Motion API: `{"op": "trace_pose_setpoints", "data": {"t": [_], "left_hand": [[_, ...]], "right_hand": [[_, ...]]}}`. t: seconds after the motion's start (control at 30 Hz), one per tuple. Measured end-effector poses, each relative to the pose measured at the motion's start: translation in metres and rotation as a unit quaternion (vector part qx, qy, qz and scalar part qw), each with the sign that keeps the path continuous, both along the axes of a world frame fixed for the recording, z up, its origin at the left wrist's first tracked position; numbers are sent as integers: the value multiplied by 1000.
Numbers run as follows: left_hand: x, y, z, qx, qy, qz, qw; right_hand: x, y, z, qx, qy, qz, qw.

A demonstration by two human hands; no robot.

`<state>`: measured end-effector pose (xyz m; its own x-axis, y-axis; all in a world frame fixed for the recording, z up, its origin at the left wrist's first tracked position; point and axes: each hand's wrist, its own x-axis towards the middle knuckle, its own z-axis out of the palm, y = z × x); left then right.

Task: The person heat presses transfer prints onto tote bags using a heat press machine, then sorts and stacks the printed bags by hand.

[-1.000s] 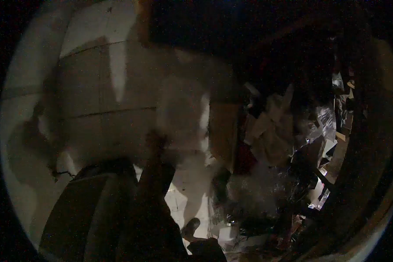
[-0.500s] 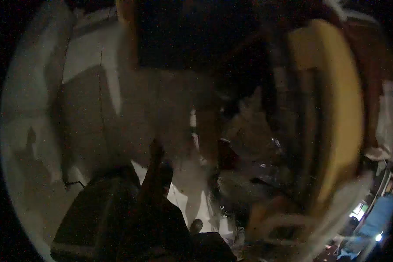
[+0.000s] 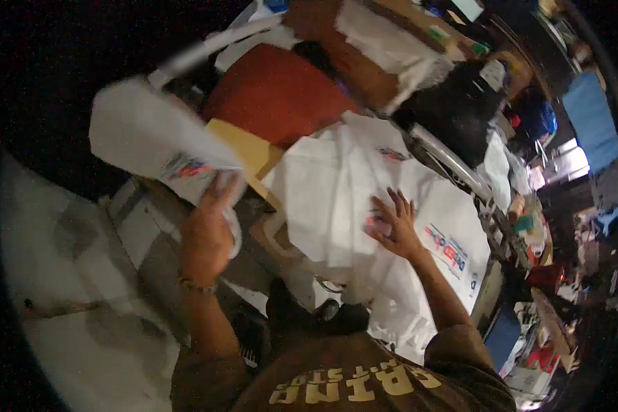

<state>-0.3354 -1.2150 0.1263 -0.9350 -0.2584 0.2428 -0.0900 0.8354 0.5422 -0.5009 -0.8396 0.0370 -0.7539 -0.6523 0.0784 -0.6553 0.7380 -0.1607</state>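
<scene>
My left hand (image 3: 207,240), with a band at the wrist, is closed on the edge of a white printed bag (image 3: 144,127). That bag is raised off to the left and blurred by motion. Several more white printed bags (image 3: 323,199) lie overlapping in front of me, wrinkled, with red and blue lettering. On top of these rests my right hand (image 3: 399,230), its fingers spread over a printed patch. A yellow board or folder (image 3: 244,147) shows between the raised bag and the pile.
Behind the pile is a red-brown padded surface (image 3: 278,93). A black bag or cloth (image 3: 453,106) sits at the back right, near a pale tube-like bar (image 3: 450,158). Clutter crowds the far right. Pale floor tiles (image 3: 69,275) extend at the left.
The earlier view is dark and blurred, pointed elsewhere, with neither hand clearly visible. Now the view is brighter and shows both hands at the white printed bags.
</scene>
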Motion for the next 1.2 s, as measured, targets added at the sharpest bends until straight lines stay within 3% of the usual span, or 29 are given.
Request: {"op": "trace_pose_setpoints", "data": {"t": [0.07, 0.1, 0.13, 0.17, 0.2, 0.3, 0.33, 0.4, 0.43, 0.47, 0.5, 0.53, 0.6, 0.7, 0.9, 0.97, 1.1, 1.2], "left_hand": [[-20, 87, 52, 1, -110, -89, 990], [-28, 126, 57, -5, -132, -138, 982], [-37, 164, 55, -11, -156, -187, 970], [-43, 206, 53, -51, -202, -218, 953], [-46, 248, 47, -93, -245, -248, 933], [-44, 362, -26, -142, -222, -299, 917], [-37, 387, -39, -95, -166, -357, 914], [-32, 422, -54, -48, -120, -426, 895], [-38, 372, -68, 10, -145, -424, 894], [-46, 375, -67, 62, -173, -417, 890], [-54, 384, -64, 83, -132, -336, 929], [-70, 366, -79, 55, -68, -338, 937], [-93, 371, -90, 51, 49, -382, 922], [-106, 387, -95, 54, 105, -463, 878], [-124, 394, -124, 36, 97, -529, 842], [-126, 398, -117, 29, 104, -544, 832], [-122, 398, -95, 12, 119, -572, 811], [-127, 397, -108, 7, 121, -590, 798]], "right_hand": [[12, 21, -2, -205, -21, -15, 978], [25, 29, 14, -311, -118, -26, 943], [38, 46, 9, -485, -270, 18, 831], [58, 56, 9, -608, -394, -55, 687], [77, 71, 11, -699, -492, -119, 504], [106, 146, 2, -696, -469, -147, 524], [107, 169, -16, -707, -462, -155, 513], [102, 215, -62, -682, -409, -292, 531], [104, 179, -60, -686, -416, -291, 522], [105, 191, -58, -694, -407, -303, 511], [108, 201, -56, -710, -413, -301, 485], [111, 192, -57, -724, -419, -299, 460], [114, 204, -53, -718, -446, -312, 435], [121, 209, -63, -732, -480, -254, 411], [133, 203, -50, -746, -462, -235, 418], [134, 207, -63, -716, -458, -263, 457], [141, 202, -58, -750, -415, -277, 434], [144, 198, -28, -756, -419, -285, 414]]}}
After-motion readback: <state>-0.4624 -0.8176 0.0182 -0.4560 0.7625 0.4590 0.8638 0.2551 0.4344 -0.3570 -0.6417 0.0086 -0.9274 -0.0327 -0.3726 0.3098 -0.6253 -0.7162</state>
